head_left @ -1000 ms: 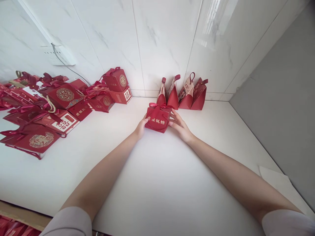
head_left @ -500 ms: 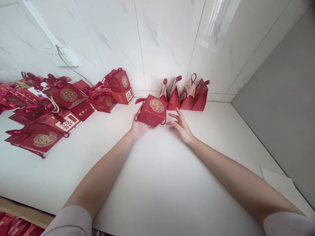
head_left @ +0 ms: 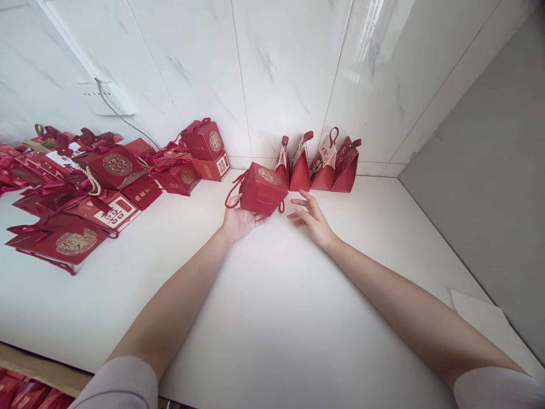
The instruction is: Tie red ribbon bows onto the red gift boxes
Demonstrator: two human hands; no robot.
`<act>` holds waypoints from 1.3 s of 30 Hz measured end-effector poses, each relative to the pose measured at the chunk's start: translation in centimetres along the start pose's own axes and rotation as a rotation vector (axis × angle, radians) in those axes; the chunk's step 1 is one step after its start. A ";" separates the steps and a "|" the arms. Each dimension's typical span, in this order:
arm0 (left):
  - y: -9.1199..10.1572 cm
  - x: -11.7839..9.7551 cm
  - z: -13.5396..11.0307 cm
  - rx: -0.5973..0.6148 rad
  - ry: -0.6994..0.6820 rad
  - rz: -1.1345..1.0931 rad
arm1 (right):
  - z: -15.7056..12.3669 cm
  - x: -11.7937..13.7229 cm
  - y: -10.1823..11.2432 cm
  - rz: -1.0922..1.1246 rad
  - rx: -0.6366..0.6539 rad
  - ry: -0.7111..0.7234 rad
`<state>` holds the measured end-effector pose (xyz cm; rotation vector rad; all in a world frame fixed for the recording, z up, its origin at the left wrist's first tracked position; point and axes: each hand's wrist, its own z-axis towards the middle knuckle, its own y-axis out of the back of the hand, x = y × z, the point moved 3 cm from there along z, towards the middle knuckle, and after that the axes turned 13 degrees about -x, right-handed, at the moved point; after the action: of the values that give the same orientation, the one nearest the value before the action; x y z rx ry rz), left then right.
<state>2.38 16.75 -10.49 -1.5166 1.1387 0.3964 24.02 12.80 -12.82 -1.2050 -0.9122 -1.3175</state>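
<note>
A red gift box [head_left: 263, 190] with a round gold emblem and cord handles rests tilted on my left hand [head_left: 240, 221]. My fingers reach under it from the left, and part of them is hidden by the box. Just right of the box, my right hand [head_left: 314, 218] is open with its fingers apart, touching nothing. Behind the hands, several peaked red boxes [head_left: 323, 167] with ribbon loops stand in a row by the wall.
On the left, a pile of red gift boxes [head_left: 113, 170] with ribbons and ropes spreads over the white table [head_left: 272, 318]. Two stacked boxes [head_left: 208, 150] stand against the tiled wall. A grey panel [head_left: 485, 165] borders the right side. More red packages [head_left: 29, 392] show at bottom left.
The gift box has turned on my left hand, so its plain side shows more and the gold emblem faces further upward. My right hand stays nearly still.
</note>
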 end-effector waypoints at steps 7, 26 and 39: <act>-0.6 0.6 -0.9 0.104 -0.223 0.264 | 0.3 -0.3 0.5 0.019 -0.096 0.031; -1.6 -6.7 -5.1 -0.361 -0.523 0.806 | 0.4 0.8 1.6 0.137 -0.272 -0.095; -10.4 -2.8 -14.1 -0.048 -0.293 2.070 | 0.3 0.0 2.2 0.015 -0.124 -0.081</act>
<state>4.86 4.24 1.78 0.2838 2.0379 1.8520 26.22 12.81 -13.06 -1.3668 -0.8875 -1.3369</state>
